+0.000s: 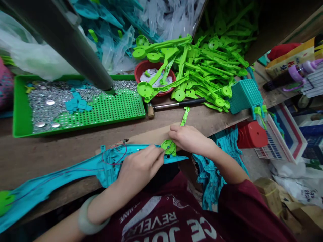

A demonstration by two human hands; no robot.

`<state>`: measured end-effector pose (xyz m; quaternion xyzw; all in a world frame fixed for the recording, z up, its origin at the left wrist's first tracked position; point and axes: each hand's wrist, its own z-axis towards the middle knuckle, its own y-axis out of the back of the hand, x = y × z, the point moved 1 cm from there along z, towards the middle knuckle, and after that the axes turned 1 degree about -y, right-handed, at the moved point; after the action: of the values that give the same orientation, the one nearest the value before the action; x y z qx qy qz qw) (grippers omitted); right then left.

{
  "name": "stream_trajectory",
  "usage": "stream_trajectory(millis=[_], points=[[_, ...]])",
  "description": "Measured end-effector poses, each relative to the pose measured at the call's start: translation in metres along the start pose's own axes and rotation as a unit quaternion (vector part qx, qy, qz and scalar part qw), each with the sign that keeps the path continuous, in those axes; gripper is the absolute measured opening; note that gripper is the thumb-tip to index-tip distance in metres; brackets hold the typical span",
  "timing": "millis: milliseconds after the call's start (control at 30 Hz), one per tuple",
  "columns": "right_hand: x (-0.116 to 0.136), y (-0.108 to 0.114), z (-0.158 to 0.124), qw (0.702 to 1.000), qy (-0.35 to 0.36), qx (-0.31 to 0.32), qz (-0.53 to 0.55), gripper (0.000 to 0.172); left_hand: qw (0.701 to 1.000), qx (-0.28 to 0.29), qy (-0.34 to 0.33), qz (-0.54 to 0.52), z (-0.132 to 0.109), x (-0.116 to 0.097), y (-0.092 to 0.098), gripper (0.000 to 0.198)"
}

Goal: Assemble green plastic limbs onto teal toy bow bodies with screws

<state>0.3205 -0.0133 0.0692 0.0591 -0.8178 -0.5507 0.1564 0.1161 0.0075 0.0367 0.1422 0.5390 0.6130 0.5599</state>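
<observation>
Near the bench's front edge lies a long blue plastic shell (83,164), with thin red wires (114,155) looped over it. A green plastic arm with a round disc end (169,147) crosses the shell's right part, its narrow end pointing away from me. My right hand (186,137) is closed around the middle of this green arm. At the disc, my left hand (143,163) has its thumb and fingers pinched together; whatever is between the fingertips is too small to make out. A small blue dot shows on the disc.
A green tray (118,109) holds screws and small blue pieces. Behind are a red bowl (138,72), a hammer (174,105) and a heap of green arms (202,70). A dark post (73,43) slants over the tray. A blue basket (246,95) and red stool (253,134) are right.
</observation>
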Motion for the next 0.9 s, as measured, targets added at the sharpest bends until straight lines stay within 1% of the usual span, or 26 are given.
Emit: stream_trajectory(millis=[67,133,233,367,467,567,633,733,800,900], points=[[0.001,-0.001,0.001,1.0,0.008,-0.001,-0.013,0.01,0.997,0.019,0.05,-0.06,0.001,0.006,0.005,0.024],[0.001,-0.002,0.001,1.0,0.014,-0.004,-0.019,0.012,0.991,0.045,0.072,-0.1,0.004,0.012,0.009,0.023],[0.001,-0.004,0.0,1.0,0.014,-0.006,-0.016,0.013,0.988,0.095,0.043,-0.118,0.012,0.022,0.014,0.021],[0.0,-0.005,-0.002,1.0,0.014,-0.017,-0.015,0.015,0.978,0.18,-0.004,-0.108,0.029,0.033,0.014,0.019],[-0.001,-0.004,-0.003,0.999,0.017,-0.025,-0.015,0.014,0.97,0.225,-0.012,-0.087,0.039,0.038,0.011,0.019],[0.002,-0.004,-0.009,0.999,0.018,-0.036,-0.028,0.011,0.962,0.271,0.0,-0.027,0.043,0.037,0.009,0.019],[0.009,-0.008,-0.016,0.996,0.032,-0.077,-0.039,0.013,0.958,0.285,0.014,0.005,0.043,0.034,0.008,0.018],[0.025,-0.022,-0.024,0.985,0.076,-0.148,-0.038,0.018,0.959,0.282,0.02,0.014,0.041,0.028,0.007,0.017],[0.035,-0.032,-0.026,0.982,0.088,-0.165,-0.034,0.021,0.959,0.283,0.018,0.017,0.041,0.026,0.006,0.015],[0.044,-0.043,-0.024,0.984,0.058,-0.166,-0.03,0.022,0.955,0.295,0.028,0.011,0.042,0.03,0.006,0.015]])
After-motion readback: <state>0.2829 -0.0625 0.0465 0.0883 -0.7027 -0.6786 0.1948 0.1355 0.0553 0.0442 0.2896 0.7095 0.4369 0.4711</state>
